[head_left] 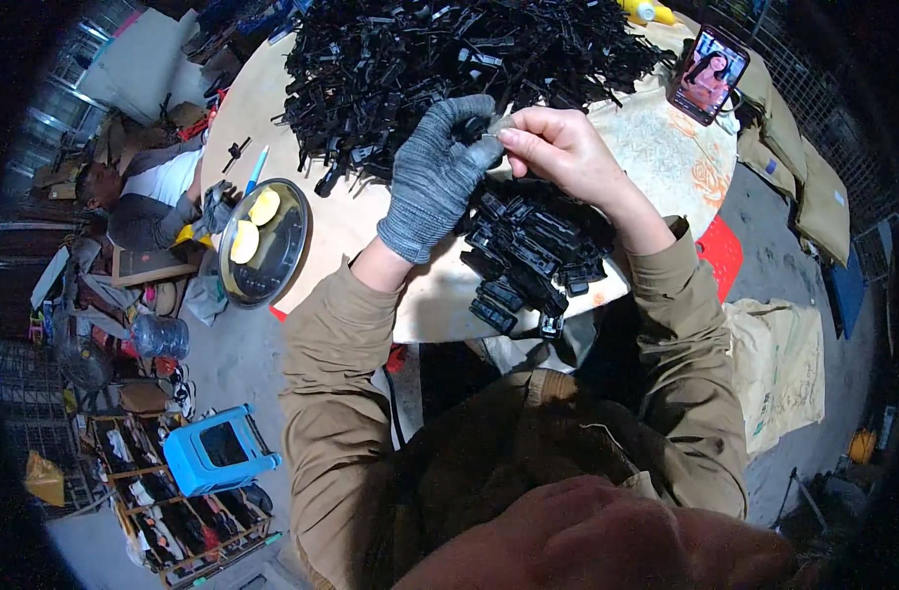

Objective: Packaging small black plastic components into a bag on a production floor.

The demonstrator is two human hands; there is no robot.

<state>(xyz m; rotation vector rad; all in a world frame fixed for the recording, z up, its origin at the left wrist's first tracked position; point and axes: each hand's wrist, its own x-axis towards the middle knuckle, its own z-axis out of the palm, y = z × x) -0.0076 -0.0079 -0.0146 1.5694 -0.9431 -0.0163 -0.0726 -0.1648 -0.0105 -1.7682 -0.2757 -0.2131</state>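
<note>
My left hand [432, 187], in a grey knit glove, and my bare right hand [572, 162] meet at their fingertips above the table. Both are closed in a pinch on something small and thin; its kind is too tiny to make out. Just beyond them spreads a large heap of black plastic parts [439, 59]. Below my right hand, nearer to my body, lies a smaller pile of black plastic clip-like parts [538, 241].
A dark round tray [294, 265] with two yellow pieces sits at the table's left edge, beside a light-blue pen [258, 169]. A phone [707, 77] stands back right. Another person's gloved hand [216, 206] is left. A blue stool [189, 457] and sacks [779, 379] lie around.
</note>
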